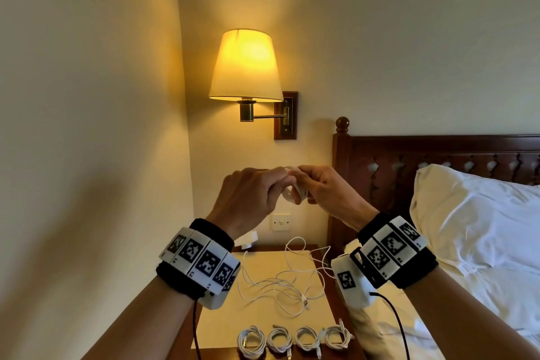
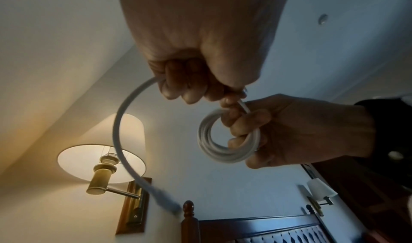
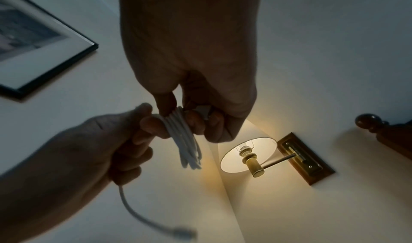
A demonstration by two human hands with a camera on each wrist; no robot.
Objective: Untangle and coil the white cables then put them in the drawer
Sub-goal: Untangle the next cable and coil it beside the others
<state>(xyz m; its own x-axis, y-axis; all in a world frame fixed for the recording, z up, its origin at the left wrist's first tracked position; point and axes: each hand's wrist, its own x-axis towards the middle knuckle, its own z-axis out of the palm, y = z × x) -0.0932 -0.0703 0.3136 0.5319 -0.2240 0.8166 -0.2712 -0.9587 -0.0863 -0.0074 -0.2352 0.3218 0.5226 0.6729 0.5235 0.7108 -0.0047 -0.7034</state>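
I am partway through coiling one white cable (image 2: 225, 141) in mid-air, with both hands raised in front of me. My right hand (image 2: 296, 132) has its fingers curled through the small finished loops and pins them against the thumb. My left hand (image 2: 200, 56) is closed round the free tail (image 2: 125, 132), which arcs out below it and ends in a blurred plug. The two hands are touching at the coil.

Judging by how little tail is left, this cable is near the end of its winding. The next move calls for feeding that last length round the loops, or tucking it through them, while the right hand keeps enough grip that the turns do not spring open.

Below my hands, on the nightstand (image 1: 327, 316), a loose tangle of white cables (image 1: 280, 280) lies waiting. Nearer me than the tangle, four coiled cables (image 1: 295, 340) sit in a row at the front edge. I cannot see the drawer in any view, so nothing shows as stowed.

I can read no brand or writing. The bands on my wrists carry only black-and-white square marker patterns (image 1: 201, 263).
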